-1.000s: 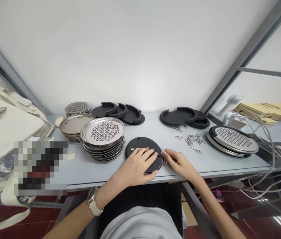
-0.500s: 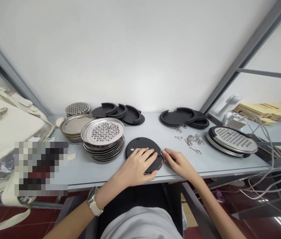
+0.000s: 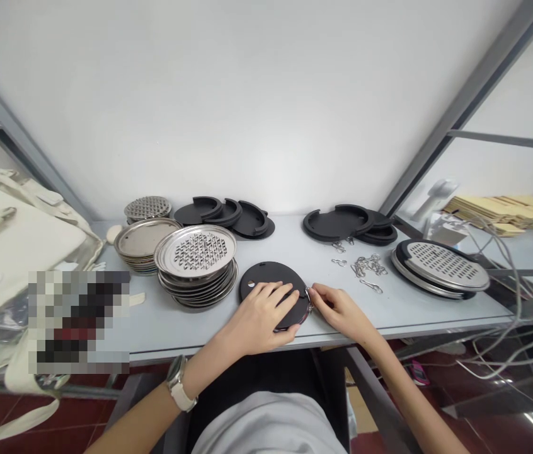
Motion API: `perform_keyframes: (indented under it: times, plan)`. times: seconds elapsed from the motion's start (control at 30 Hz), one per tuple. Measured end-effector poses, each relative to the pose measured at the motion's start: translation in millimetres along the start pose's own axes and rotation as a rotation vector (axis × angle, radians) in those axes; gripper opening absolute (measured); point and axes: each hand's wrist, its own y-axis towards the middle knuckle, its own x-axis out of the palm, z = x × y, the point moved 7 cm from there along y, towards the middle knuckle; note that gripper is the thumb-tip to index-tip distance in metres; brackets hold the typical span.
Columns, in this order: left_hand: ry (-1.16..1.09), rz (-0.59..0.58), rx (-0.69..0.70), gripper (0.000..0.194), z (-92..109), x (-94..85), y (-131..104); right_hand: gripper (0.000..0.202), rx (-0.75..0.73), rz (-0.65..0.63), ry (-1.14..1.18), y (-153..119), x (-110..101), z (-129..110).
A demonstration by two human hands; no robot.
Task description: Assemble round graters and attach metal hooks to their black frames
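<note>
A round black plastic holder (image 3: 266,272) lies on the table in front of me. My left hand (image 3: 266,312) steadies it, fingers across its top and thumb at the near edge. At the holder's right edge, my right hand (image 3: 335,309) pinches a small metal snap hook (image 3: 308,293); the fingertips hide part of it. Whether the hook passes through the holder, I cannot tell. Several loose snap hooks (image 3: 365,266) lie in a small pile beyond my right hand. To the left of the holder stands a stack of round metal graters (image 3: 204,251).
More round metal plates (image 3: 146,239) are stacked at the left. Black holders (image 3: 252,219) lie along the wall, with others (image 3: 339,224) farther right. A perforated grater (image 3: 446,263) tops a pile at the right. A cream bag (image 3: 16,239) is at far left.
My right hand's fingertips have shifted slightly at the holder's right edge, and the snap hook has turned a little. My left hand stays on the holder.
</note>
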Motion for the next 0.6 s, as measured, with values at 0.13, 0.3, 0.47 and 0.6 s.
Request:
perform_keyframes:
  times: [0.13,0.3,0.47,0.6]
  plan:
    - [0.000,0.005,0.006,0.050,0.6,-1.0,0.1,0.036,-0.001,0.016,0.008,0.1,-1.1,-0.2]
    - [-0.004,0.004,0.009,0.050,0.3,-0.4,-0.4,0.034,-0.005,0.000,0.006,0.1,-0.4,0.2]
    - [0.004,0.001,0.012,0.050,0.9,0.1,-0.1,0.033,-0.010,0.000,-0.006,-0.4,0.3,-0.2]
    - [0.003,0.001,0.012,0.051,1.0,-0.5,-0.1,0.032,-0.005,0.006,0.013,-0.2,0.9,-0.3]
